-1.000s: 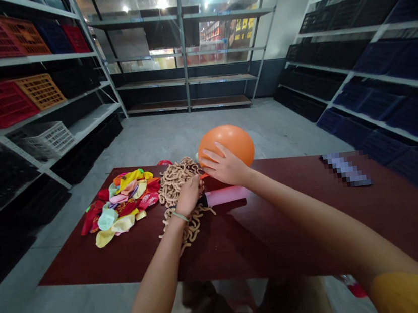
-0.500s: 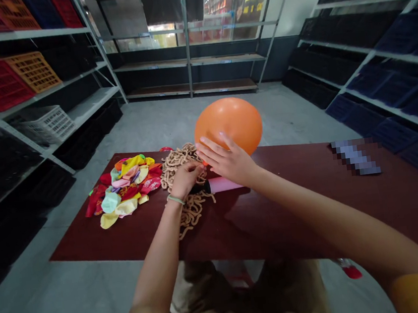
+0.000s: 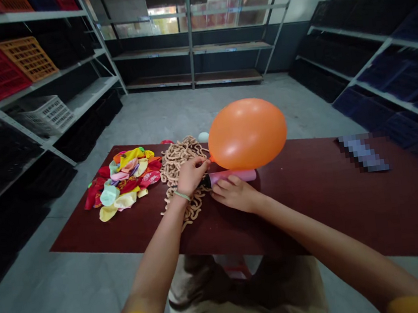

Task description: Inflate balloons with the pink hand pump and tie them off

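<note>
An inflated orange balloon (image 3: pixel 247 134) floats above the dark red table (image 3: pixel 315 214), its neck pointing left toward my left hand (image 3: pixel 192 175). That hand, with a thin green band at the wrist, pinches the neck at the nozzle of a pink hand pump (image 3: pixel 230 176). The pump lies on the table, and my right hand (image 3: pixel 232 194) grips its barrel from the near side. Under my left hand lies a tangled heap of tan looped strands (image 3: pixel 180 167). Further left is a pile of colourful deflated balloons (image 3: pixel 121 185).
A small white balloon (image 3: pixel 203 137) and a red one (image 3: pixel 166 142) lie at the table's far edge. A pixelated object (image 3: pixel 363 153) rests on the right. Metal shelves with red and orange crates, a white basket (image 3: pixel 44 116) and dark crates line both sides.
The orange balloon has grown larger and shifted right. My right hand has moved from the balloon down to the pump. My left hand now pinches the neck. The view has tilted lower.
</note>
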`<state>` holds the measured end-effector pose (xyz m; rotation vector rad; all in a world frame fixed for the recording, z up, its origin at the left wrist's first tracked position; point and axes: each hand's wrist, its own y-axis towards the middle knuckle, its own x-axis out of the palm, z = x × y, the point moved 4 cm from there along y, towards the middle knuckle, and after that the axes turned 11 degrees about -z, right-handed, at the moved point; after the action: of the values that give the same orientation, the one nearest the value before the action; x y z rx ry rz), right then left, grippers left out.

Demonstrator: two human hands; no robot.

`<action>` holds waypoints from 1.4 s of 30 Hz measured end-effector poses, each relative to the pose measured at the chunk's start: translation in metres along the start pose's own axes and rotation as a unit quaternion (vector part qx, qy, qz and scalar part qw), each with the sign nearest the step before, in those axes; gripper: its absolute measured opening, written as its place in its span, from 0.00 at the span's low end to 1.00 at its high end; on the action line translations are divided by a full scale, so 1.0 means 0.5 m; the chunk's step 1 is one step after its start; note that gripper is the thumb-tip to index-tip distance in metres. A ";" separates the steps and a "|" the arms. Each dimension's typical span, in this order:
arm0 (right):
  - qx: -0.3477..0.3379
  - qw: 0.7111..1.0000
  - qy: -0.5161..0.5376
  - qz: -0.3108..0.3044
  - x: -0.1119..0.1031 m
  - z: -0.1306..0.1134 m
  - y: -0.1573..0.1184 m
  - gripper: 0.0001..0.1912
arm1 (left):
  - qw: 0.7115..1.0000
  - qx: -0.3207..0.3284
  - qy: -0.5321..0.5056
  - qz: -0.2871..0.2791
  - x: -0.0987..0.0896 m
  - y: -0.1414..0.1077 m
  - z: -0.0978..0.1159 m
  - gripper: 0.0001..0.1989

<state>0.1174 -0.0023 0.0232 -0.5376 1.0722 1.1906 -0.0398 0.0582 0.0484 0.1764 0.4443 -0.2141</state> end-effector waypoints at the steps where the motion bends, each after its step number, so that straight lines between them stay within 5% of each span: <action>1: -0.005 1.000 0.006 0.006 0.000 -0.001 0.005 0.09 | 1.000 0.002 0.004 -0.002 0.001 0.000 0.000 0.14; 6: 0.068 0.987 0.132 0.065 -0.061 0.026 0.014 0.08 | 1.000 0.004 0.009 -0.008 0.002 0.001 -0.002 0.14; 11: 0.227 0.882 0.389 0.140 -0.164 0.139 0.009 0.06 | 1.000 -0.018 -0.001 -0.002 0.005 0.003 -0.005 0.15; 13: 0.260 0.848 0.446 0.122 -0.187 0.180 0.010 0.06 | 1.000 -0.030 -0.006 -0.003 0.006 0.004 -0.008 0.15; 17: 0.286 0.816 0.492 0.105 -0.218 0.232 0.015 0.06 | 1.000 -0.022 -0.014 -0.008 0.008 0.005 -0.008 0.15; 25: 0.253 0.863 0.402 0.171 -0.324 0.311 0.085 0.06 | 0.995 0.016 0.094 0.026 0.012 -0.007 0.013 0.14; 30: 0.244 0.870 0.381 0.196 -0.343 0.360 0.153 0.03 | 0.986 0.061 0.151 0.039 0.023 -0.013 0.022 0.13; 35: 0.237 0.883 0.364 0.178 -0.318 0.353 0.197 0.03 | 0.977 0.090 0.181 0.071 0.028 -0.017 0.023 0.12; 42: 0.246 0.880 0.392 0.103 -0.211 0.284 0.178 0.04 | 0.962 0.123 0.195 0.148 0.015 -0.021 0.025 0.10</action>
<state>0.0897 0.0930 0.1944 -0.5146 2.1026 0.8137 -0.0309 0.0444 0.0548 0.5311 0.7750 0.0655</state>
